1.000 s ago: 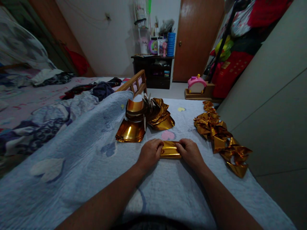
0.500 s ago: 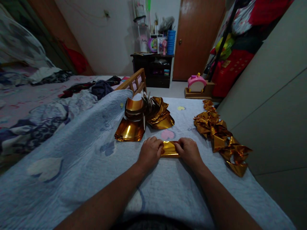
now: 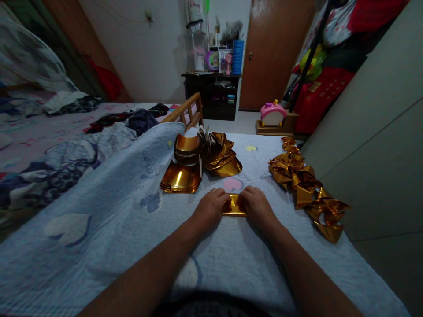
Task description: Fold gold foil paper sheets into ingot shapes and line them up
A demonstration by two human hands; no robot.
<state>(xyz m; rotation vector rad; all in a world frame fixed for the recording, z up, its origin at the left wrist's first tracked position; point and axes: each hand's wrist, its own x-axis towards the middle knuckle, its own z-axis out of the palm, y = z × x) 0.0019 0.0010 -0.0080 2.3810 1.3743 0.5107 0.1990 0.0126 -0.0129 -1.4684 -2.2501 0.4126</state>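
Fanned stack of gold sheets point(image 3: 181, 178): located beyond the left hand. Left hand point(image 3: 212, 207): fingers curled, pinching the left end of the folded gold strip point(image 3: 235, 210). Strip: positioned between the hands, above or on the blue bedcover point(image 3: 231, 259); contact unclear. Right hand point(image 3: 257, 206): pinching the strip's right end. Folded gold pieces point(image 3: 301, 196): laid in a row, right of the right hand.

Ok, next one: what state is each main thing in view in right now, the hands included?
Gold strip: folded, held at both ends
Left hand: closed on its left end
Right hand: closed on its right end
Gold sheets: fanned out
Folded gold pieces: heaped in a row
Bed cover: spread out, rumpled at left
Door: looks shut
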